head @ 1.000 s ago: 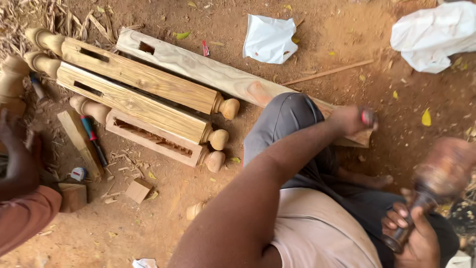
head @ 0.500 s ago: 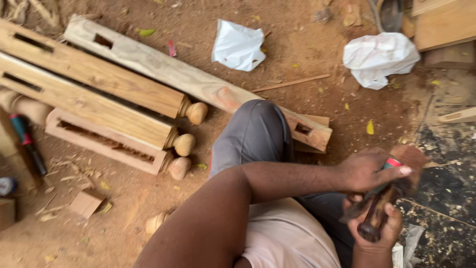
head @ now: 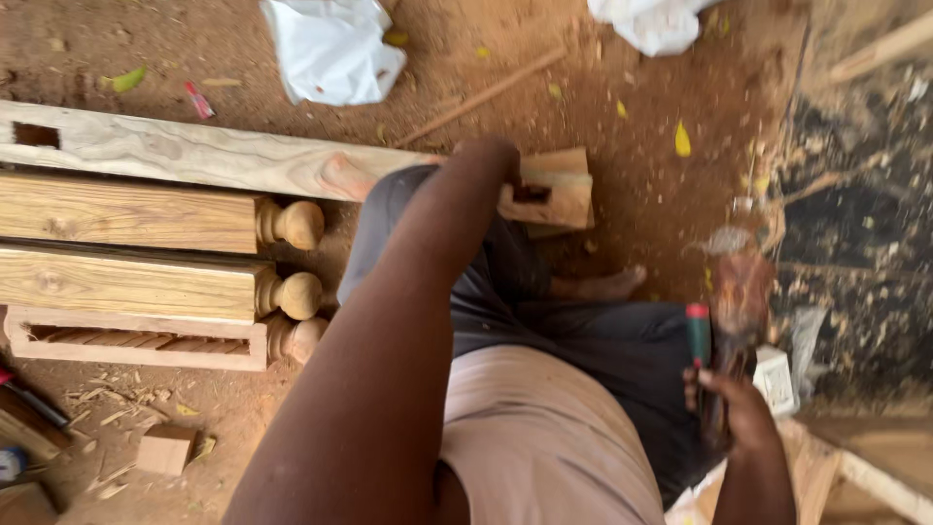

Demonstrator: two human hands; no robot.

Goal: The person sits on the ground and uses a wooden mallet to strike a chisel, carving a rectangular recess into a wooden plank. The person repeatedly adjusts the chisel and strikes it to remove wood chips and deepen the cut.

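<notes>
My left hand (head: 489, 163) rests on a long pale wooden beam (head: 194, 156), right beside a square mortise hole (head: 533, 192) near the beam's end. Its fingers are hidden behind the wrist. My right hand (head: 739, 413) is low on the right, gripping the handle of a brown mallet (head: 742, 292) whose head is blurred. The same hand also holds a chisel with a red and green handle (head: 698, 335). My leg in dark trousers (head: 583, 340) lies across the beam, with the bare foot (head: 607, 285) on the dirt.
Three turned wooden posts with ball ends (head: 292, 226) lie side by side left of my leg. White plastic bags (head: 330, 49) and a thin stick (head: 486, 92) lie on the red dirt beyond. A small wood block (head: 165, 449) and shavings sit lower left; wooden boards (head: 855, 467) lower right.
My left hand left the tools at the right and reached back to the beam by the mortise. The chisel and mallet are now together in my right hand. The view shifted right.
</notes>
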